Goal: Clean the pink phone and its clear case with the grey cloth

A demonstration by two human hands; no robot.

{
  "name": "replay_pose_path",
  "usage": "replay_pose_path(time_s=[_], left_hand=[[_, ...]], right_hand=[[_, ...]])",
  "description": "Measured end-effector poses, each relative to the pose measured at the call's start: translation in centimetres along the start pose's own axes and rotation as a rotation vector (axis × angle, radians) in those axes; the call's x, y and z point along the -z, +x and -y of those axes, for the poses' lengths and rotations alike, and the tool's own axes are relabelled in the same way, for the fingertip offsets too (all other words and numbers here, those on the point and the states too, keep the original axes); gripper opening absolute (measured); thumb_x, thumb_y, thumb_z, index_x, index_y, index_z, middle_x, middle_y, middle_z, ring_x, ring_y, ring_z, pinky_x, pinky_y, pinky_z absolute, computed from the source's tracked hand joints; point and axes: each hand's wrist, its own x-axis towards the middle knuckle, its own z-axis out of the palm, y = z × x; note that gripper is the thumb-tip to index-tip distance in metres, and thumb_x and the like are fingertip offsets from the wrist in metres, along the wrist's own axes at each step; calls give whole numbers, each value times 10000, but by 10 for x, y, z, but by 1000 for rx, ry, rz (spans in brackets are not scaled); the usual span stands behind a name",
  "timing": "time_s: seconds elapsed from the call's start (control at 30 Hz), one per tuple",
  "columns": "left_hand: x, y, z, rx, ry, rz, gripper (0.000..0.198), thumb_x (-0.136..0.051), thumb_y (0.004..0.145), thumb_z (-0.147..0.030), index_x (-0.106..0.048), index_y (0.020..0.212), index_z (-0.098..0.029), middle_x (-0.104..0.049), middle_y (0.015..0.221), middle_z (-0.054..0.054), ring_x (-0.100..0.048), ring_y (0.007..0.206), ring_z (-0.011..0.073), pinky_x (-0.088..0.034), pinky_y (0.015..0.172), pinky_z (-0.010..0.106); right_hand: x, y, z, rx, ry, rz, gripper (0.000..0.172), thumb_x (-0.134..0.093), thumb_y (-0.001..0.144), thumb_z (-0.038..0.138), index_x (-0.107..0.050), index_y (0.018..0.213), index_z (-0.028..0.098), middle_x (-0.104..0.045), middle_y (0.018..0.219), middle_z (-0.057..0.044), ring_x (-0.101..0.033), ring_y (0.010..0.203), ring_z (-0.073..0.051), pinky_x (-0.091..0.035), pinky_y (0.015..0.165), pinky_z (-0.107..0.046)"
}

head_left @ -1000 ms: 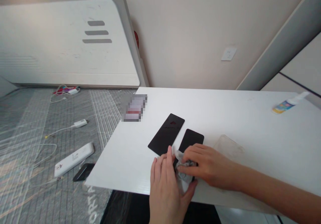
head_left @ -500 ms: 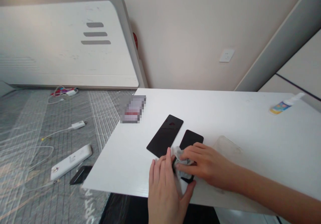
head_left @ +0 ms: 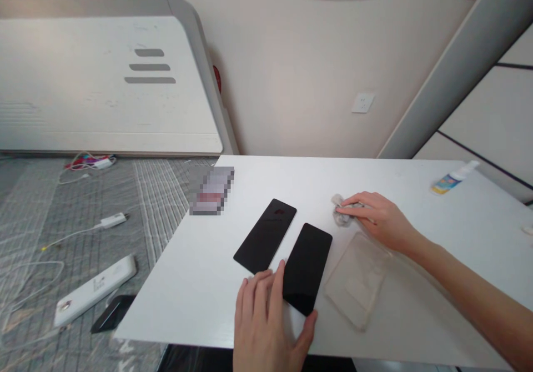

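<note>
The left hand [head_left: 260, 313], fingers loosely spread, rests its thumb against the edge of a glossy black rectangular phone [head_left: 307, 266] lying flat on the white table [head_left: 175, 311], while the right hand [head_left: 381, 220] narrowly pinches a crumpled grey cloth [head_left: 341, 210] away from the phone, near a clear soft plastic case [head_left: 356, 280].

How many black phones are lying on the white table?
2. One black phone lies toward the left; the other black phone lies beside it, next to the left hand.

Left hand [head_left: 262, 319] touches black phone [head_left: 307, 269]; right hand [head_left: 378, 222] presses cloth [head_left: 341, 210].
</note>
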Motion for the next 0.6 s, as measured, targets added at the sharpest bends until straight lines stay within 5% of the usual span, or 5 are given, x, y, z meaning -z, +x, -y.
replay_pose_path(time_s=[0.27, 0.43, 0.6], left_hand=[[16, 15, 6, -76, -12, -75, 477, -623, 981, -482, -617, 1298, -126, -759, 1050, 93, -682, 996, 256, -545, 930, 374], [23, 16, 8, -43, -49, -31, 444, -445, 1086, -380, -507, 1447, -128, -791, 1071, 83, -761, 915, 178, -588, 801, 253], [21, 13, 5, 48, -32, -37, 303, -498, 1071, -275, -562, 1359, -203, -771, 796, -24, -724, 590, 117, -559, 635, 187]], right_hand=[[2, -1, 14, -225, 239, -253, 329, -562, 1005, 94, -752, 1225, 247, -681, 1202, -78, -662, 1075, -208, -552, 869, -361], [5, -3, 17, -208, 319, -274, 355, -576, 989, 73, -741, 1244, 256, -668, 1192, -70, -658, 1067, -182, -548, 891, -328], [7, -1, 21, -178, 334, -271, 369, -582, 989, 64, -729, 1254, 274, -666, 1199, -60, -651, 1090, -175, -544, 898, -310]])
